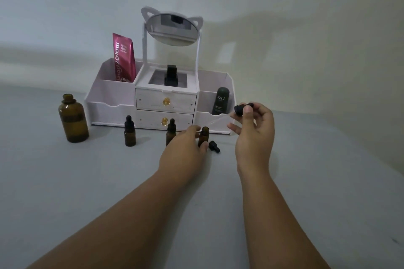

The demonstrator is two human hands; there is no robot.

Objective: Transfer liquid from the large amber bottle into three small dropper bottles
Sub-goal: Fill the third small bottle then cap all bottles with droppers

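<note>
On the grey surface, an uncapped small amber dropper bottle (203,135) stands upright, gripped by the left hand (185,148) between curled fingers and thumb. The right hand (254,129), raised beside it, pinches a black dropper cap (240,109) whose clear pipette slants down towards that bottle. A loose black dropper (214,146) lies just right of the bottle. Of 2 capped small bottles, the nearer one (170,131) is partly hidden by the left hand and the farther one (129,132) stands clear. The large amber glass bottle (73,118) stands uncapped, far left. Behind, a white drawer organiser (113,107) holds a pink tube (123,59) and a dark green bottle (221,100).
</note>
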